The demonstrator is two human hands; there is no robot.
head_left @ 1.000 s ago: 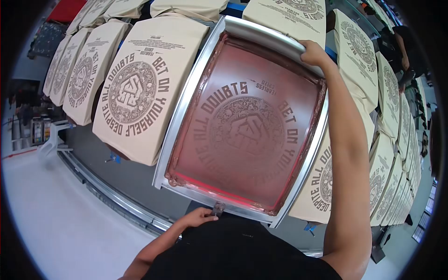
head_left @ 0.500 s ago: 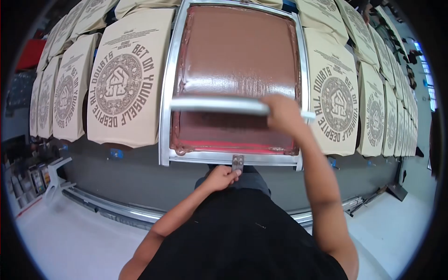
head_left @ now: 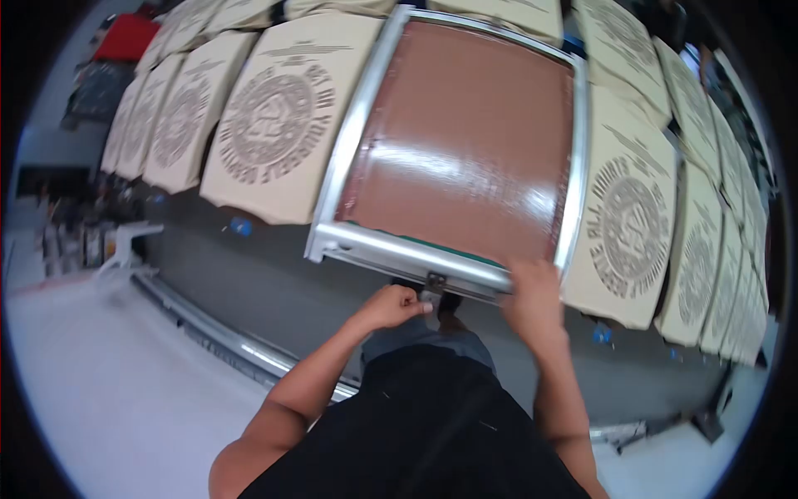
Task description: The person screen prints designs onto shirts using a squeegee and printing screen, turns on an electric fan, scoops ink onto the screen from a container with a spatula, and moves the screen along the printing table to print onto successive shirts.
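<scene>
A silver-framed printing screen (head_left: 343, 158) holds a sheet of wet brown ink (head_left: 478, 125) with a shiny band across it. Along the screen's near end lies the squeegee (head_left: 416, 249), a metal bar with a thin green edge showing on its far side. My right hand (head_left: 534, 301) is closed over the squeegee's right end, somewhat blurred. My left hand (head_left: 392, 306) pinches a small metal bracket (head_left: 434, 288) at the middle of the screen's front edge, close to my body.
Printed cream T-shirts (head_left: 278, 116) on boards stand left of the screen, and more shirts (head_left: 629, 224) line the right. A metal rail (head_left: 224, 333) runs low along the base. A red item (head_left: 126, 37) shows at the far left.
My right hand has drawn the squeegee toward me, from over the ink to the screen's near end. My left hand stays at the bracket. The view has tilted.
</scene>
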